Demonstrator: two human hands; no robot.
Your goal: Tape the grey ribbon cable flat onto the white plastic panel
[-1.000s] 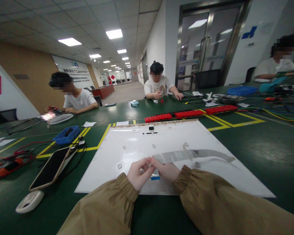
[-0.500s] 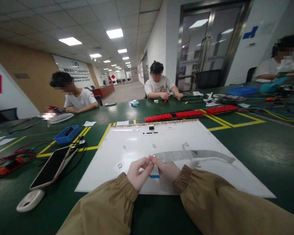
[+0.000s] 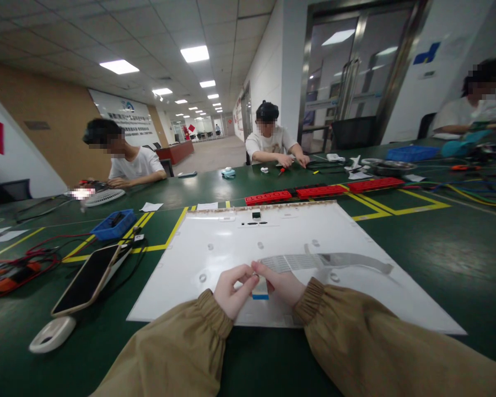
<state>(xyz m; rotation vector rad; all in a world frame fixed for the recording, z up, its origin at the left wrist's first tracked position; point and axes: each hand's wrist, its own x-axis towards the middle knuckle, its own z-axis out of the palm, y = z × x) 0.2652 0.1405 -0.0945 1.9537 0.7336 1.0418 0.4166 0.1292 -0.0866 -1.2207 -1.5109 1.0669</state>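
A grey flat ribbon cable [image 3: 343, 258] runs from my fingers out to the right, its far end curving above a white panel [image 3: 182, 253]. Its near end has a blue tip [image 3: 260, 296], which shows below my fingers. With thumb and fingers closed, my right hand [image 3: 281, 282] pinches the cable close to that end. My left hand [image 3: 236, 289] is also closed at the same spot, its thumb and forefinger meeting my right fingertips. The exact grip between the fingertips is partly hidden.
To the left lie a phone [image 3: 86, 280], a white oval object [image 3: 52, 334], a blue tray [image 3: 113, 224] and an orange multimeter [image 3: 8, 275]. Red strips [image 3: 320, 191] line the panel's far side. Other people sit across the green table [image 3: 446, 259].
My hands stay together on the ribbon cable, almost still. The cable's free end has shifted slightly left, and the view has moved a little.
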